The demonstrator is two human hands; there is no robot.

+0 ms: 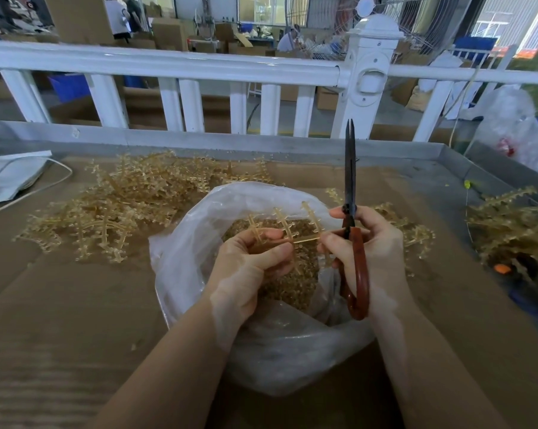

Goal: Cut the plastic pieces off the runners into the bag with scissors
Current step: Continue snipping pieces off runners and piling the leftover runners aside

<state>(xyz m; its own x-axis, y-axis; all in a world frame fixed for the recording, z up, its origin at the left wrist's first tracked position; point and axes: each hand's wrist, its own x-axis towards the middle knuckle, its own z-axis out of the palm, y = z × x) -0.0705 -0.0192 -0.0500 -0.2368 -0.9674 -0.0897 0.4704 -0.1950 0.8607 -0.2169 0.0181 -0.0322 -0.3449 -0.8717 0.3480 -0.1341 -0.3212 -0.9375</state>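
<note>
Because the cut bits should fall straight in, the bag (199, 230) sits open at the near middle of the table (60, 320), right under both hands. Its mouth faces up, and a heap of small amber pieces (292, 283) already lies inside.

Over that mouth, the left hand (252, 267) holds a runner (283, 227). Its fingers and thumb curl round the stem, so the little side arms stick up and away where blades could get at them. Held this way, I think anything snipped would drop into the bag.

On the other side, the right hand (373, 252) grips the scissors (351, 193) by their red handles. Its fingertips also touch the end of the runner. The dark blades point up toward the far edge of the table and are nearly closed, only a thin gap at the tips. They are not on the runner, so no cut is being made right now.

A big pile of runners (116, 209) waits near the far left edge. More runners (509, 224) lie by the right edge.
</note>
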